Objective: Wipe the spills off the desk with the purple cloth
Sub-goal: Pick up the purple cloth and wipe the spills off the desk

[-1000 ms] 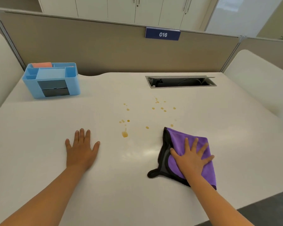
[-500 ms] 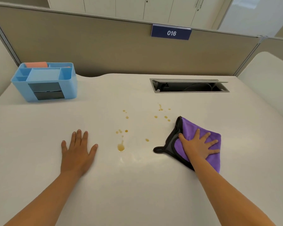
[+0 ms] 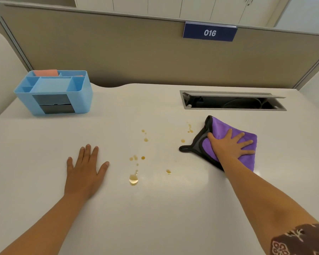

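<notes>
Right hand (image 3: 228,147), fingers spread flat, pressing cloth (image 3: 234,138) further up the tabletop (image 3: 164,208) than before, just right of the upper spills (image 3: 189,128); left hand (image 3: 85,172) still splayed flat, empty; lower drops (image 3: 133,178) unwiped.

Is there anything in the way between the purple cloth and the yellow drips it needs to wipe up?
Nothing visible. The right hand presses flat on the purple cloth, and only bare desk lies between it and the drips to its left. The blue organizer and left hand sit off to the side.
</notes>
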Available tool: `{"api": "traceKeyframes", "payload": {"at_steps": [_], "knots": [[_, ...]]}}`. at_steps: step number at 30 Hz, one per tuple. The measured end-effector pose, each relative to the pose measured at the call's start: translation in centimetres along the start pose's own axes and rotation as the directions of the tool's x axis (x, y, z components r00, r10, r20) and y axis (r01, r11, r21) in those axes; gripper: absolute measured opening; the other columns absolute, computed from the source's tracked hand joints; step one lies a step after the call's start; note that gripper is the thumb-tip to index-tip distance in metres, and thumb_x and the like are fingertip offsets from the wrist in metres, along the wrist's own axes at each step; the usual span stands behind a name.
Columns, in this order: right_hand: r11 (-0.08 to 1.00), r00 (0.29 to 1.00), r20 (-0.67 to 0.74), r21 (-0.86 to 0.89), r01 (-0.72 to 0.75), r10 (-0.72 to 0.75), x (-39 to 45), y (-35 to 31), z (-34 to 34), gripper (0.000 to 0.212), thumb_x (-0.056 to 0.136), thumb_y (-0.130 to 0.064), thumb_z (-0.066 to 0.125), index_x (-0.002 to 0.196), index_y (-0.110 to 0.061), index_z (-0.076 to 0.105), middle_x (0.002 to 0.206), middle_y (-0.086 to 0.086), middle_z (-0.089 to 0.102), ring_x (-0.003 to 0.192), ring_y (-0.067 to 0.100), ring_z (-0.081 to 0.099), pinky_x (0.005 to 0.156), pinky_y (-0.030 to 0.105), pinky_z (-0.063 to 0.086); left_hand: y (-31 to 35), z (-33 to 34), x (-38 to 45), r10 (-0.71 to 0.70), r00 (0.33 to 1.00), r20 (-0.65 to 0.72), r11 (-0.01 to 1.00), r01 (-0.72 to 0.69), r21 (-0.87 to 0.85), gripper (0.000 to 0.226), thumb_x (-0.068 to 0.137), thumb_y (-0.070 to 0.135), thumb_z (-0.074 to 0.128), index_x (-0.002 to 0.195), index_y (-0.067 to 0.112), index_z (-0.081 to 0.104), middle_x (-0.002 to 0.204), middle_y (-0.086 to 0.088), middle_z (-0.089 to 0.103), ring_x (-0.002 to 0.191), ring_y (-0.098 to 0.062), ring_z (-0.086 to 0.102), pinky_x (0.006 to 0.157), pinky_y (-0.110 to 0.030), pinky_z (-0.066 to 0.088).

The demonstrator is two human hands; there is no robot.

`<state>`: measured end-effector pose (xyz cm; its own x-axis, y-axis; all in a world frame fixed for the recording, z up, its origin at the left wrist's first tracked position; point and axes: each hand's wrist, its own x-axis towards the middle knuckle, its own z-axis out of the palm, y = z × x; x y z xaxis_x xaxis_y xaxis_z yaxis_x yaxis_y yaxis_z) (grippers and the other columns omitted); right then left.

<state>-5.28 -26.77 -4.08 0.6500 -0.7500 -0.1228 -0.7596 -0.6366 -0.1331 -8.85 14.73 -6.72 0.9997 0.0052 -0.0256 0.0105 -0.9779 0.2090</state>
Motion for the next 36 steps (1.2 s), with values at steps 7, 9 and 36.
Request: {"api": "traceKeyframes", "payload": {"at_steps": [7,9,36], "knots": [[0.987,0.987,0.004,0.008,0.161,-0.161,3.2,-1.1,-0.2,0.122,0.05,-0.096,0.022,0.15,-0.027,0.005,0.16,0.013,-0.001,0.143,0.047,-0.003,0.108,0.069,0.002,0.1,0.4,0.5,-0.019,1.0,-0.015,1.0,0.019,0.001,0.065,0.092,0.053,0.021,0.148,0.024,0.007,0.159,0.002,-0.001,0.146,-0.012,-0.005,0.117,-0.046,-0.002],[0.969,0.97,0.021,-0.036,0.243,-0.243,3.9,-1.1,-0.1,0.123,0.05,-0.096,0.023,0.15,-0.029,0.003,0.16,0.012,-0.003,0.144,0.046,-0.003,0.109,0.068,0.003,0.1,0.4,0.6,-0.024,1.0,-0.016,1.0,0.024,-0.003,0.064,0.092,0.053,0.021,0.148,0.025,0.007,0.159,0.003,-0.001,0.146,-0.012,-0.005,0.118,-0.046,-0.002],[0.906,0.909,0.004,0.085,0.414,-0.416,-24.0,6.4,3.5,0.068,0.089,-0.062,0.032,0.149,-0.037,0.01,0.161,-0.001,0.002,0.148,0.027,-0.004,0.118,0.047,-0.004,0.4,-0.6,-5.7,0.102,0.994,0.046,0.994,-0.1,-0.033,0.061,0.095,0.046,0.018,0.148,0.018,0.006,0.159,-0.003,0.0,0.147,-0.018,-0.005,0.118,-0.046,0.0]]}}
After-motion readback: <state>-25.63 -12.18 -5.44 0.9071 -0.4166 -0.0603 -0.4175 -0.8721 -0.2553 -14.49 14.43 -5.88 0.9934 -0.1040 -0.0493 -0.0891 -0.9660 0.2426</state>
